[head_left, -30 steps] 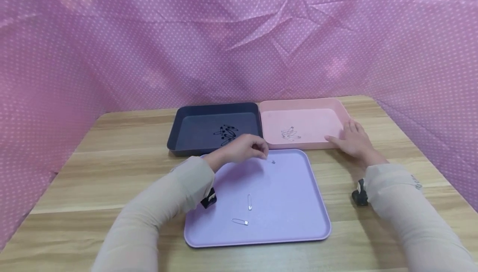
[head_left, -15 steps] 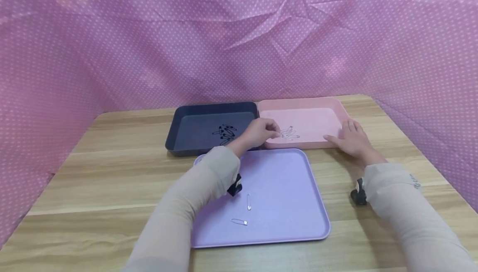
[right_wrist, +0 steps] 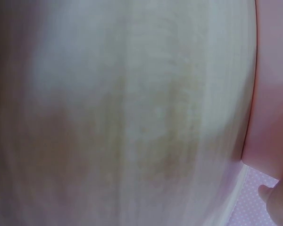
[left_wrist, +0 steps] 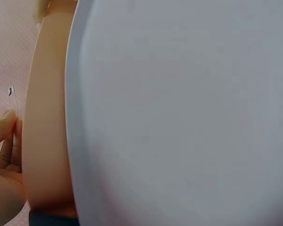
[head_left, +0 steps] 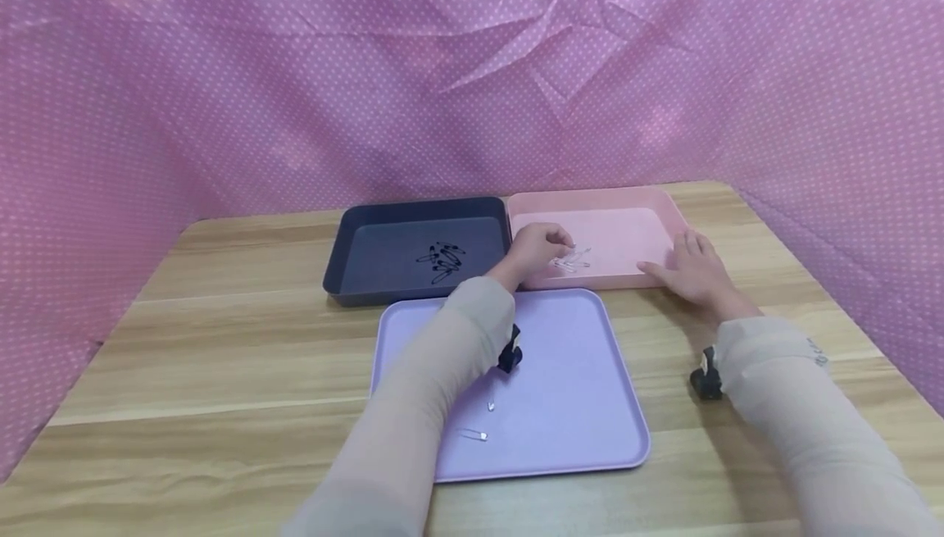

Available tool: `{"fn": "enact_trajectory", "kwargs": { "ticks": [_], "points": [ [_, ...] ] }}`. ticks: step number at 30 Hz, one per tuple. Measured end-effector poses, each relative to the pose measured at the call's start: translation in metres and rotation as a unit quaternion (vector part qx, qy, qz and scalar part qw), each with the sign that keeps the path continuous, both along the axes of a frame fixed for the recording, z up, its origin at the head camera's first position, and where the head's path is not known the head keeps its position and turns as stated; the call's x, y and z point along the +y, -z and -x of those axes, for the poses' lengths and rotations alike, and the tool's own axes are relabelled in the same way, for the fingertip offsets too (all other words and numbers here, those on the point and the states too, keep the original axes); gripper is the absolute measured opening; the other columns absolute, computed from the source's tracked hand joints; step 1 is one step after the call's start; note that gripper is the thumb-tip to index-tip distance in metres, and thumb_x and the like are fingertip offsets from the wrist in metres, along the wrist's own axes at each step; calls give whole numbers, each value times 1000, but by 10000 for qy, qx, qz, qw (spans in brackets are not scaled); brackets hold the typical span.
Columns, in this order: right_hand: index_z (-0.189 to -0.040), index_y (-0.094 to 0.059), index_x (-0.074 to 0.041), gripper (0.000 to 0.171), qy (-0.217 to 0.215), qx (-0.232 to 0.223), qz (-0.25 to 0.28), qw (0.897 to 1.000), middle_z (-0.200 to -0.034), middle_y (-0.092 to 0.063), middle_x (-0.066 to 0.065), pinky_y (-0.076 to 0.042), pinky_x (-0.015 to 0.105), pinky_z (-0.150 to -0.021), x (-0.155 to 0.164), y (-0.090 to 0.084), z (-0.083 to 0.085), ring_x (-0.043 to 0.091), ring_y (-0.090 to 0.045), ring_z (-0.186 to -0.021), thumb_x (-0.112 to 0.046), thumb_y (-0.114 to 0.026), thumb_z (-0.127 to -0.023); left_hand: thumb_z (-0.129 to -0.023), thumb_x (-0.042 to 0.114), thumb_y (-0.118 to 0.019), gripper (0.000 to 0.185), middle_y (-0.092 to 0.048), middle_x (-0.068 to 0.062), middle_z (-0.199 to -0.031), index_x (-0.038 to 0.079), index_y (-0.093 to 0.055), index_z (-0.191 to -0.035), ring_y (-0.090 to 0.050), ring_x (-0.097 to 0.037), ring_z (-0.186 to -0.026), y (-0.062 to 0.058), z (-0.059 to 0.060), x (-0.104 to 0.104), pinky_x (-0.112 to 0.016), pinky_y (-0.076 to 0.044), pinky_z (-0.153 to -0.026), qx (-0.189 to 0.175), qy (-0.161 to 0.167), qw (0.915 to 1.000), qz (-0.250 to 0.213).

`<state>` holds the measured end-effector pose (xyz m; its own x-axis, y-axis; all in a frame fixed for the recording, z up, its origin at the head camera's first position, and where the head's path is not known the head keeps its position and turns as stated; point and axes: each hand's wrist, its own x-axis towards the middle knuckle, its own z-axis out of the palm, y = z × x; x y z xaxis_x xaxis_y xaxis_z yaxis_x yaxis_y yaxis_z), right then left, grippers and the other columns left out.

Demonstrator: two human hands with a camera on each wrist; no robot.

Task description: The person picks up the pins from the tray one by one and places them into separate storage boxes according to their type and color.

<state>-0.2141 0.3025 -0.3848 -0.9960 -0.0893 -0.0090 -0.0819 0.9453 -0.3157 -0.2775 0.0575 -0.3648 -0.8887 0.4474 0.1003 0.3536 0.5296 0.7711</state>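
In the left wrist view, a silver safety pin (left_wrist: 11, 96) is pinched between the thumb and finger of my left hand (head_left: 537, 248), its clasp end pointing away from the fingertips. That hand is over the front left part of the pink tray (head_left: 627, 229), beside a small pile of silver safety pins (head_left: 574, 261). My right hand (head_left: 696, 273) rests on the same tray's front right corner, fingers extended along the rim and thumb at the front wall. Two more silver pins, one safety pin (head_left: 472, 434) and another pin (head_left: 491, 406) partly covered by my left arm, lie on the purple tray.
A dark tray (head_left: 379, 250) holding several black safety pins (head_left: 446, 260) adjoins the pink one on its left. The flat purple tray (head_left: 571, 389) lies in front of both on a wooden table (head_left: 236, 357). Pink dotted cloth (head_left: 472, 70) surrounds the table.
My left hand has moved from the purple tray's back edge, up and right, to the pile in the pink tray, carrying the safety pin. My right hand has stayed at the pink tray's corner.
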Motion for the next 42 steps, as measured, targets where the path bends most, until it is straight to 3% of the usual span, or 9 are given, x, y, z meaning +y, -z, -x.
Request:
{"fn": "enact_trajectory", "kwargs": {
  "ticks": [6,11,17,29,39,42],
  "points": [
    [-125,1,23,96,7,37,-7,10000,-130,7,40,5,49,-98,-2,-1,-1,47,5,-121,-57,-33,-84,-77,2,-61,9,-61,1,-85,9,-65,-80,-52,-9,-79,11,6,14,-16,-42,-65,-391,-322,9983,-280],
    [-125,1,22,95,44,-5,45,10000,-130,7,39,5,50,-98,-5,-3,-4,47,7,-121,-56,-34,-84,-76,-1,-60,12,-63,0,-84,8,-67,-79,-52,-11,-79,17,9,24,-17,-40,-67,-358,-548,9978,-118],
    [-127,1,21,96,161,26,113,9998,-131,5,39,3,51,-97,-4,-2,-4,48,3,-121,-57,-35,-83,-75,-3,-58,15,-62,1,-80,8,-67,-79,-52,-11,-80,16,8,34,-17,-38,-73,-101,-578,9979,287],
    [-127,1,21,96,200,9,117,9997,-131,6,38,3,52,-97,-2,-3,-2,49,3,-120,-57,-35,-83,-75,1,-61,11,-61,3,-80,10,-67,-79,-51,-12,-84,12,7,44,-20,-37,-80,-129,-772,9924,950],
    [-127,1,20,97,193,6,129,9997,-132,6,38,3,52,-97,-2,-3,1,48,4,-121,-58,-35,-83,-78,2,-57,12,-60,0,-84,8,-66,-83,-51,-14,-88,11,8,41,-22,-38,-82,-130,-824,9935,768],
    [-127,1,20,98,226,-58,135,9996,-132,7,37,3,52,-97,-1,-2,2,48,5,-121,-59,-35,-82,-80,3,-56,9,-58,-1,-82,7,-64,-83,-53,-13,-80,8,7,38,-22,-42,-74,-216,-787,9951,550]
  ]
}}
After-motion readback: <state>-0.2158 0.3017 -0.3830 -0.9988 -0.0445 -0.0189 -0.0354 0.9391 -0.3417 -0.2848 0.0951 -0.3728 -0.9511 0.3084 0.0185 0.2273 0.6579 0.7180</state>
